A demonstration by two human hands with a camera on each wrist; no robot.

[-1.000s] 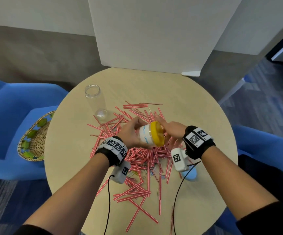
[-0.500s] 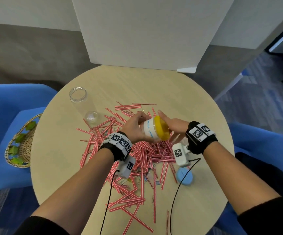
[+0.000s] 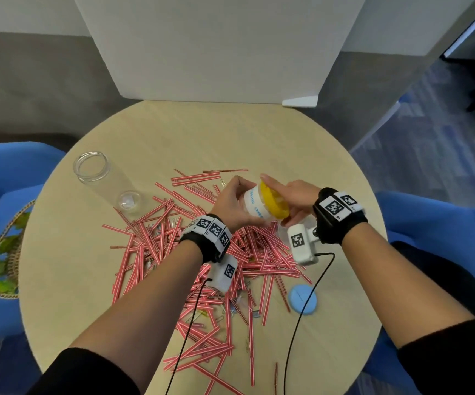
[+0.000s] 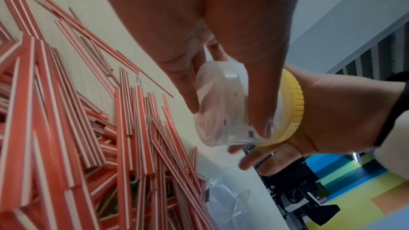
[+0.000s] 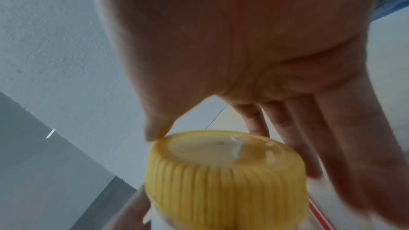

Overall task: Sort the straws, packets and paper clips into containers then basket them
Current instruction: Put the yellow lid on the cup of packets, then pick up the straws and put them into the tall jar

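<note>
A small clear jar with a white label and a yellow ribbed lid is held sideways above the table. My left hand grips its body with thumb and fingers. My right hand lies against the lid with straight fingers, its thumb tip touching the rim. Red-and-white straws lie heaped below. Paper clips are scattered among them, and a clear packet lies at the heap's edge.
A tall clear container stands open at the left of the round table. A blue lid lies near my right forearm. A woven basket sits on the blue chair at left. A white board stands behind.
Both hands have stayed on the jar above the straw heap. My right fingers have straightened over the yellow lid. The straws lie as they did.
</note>
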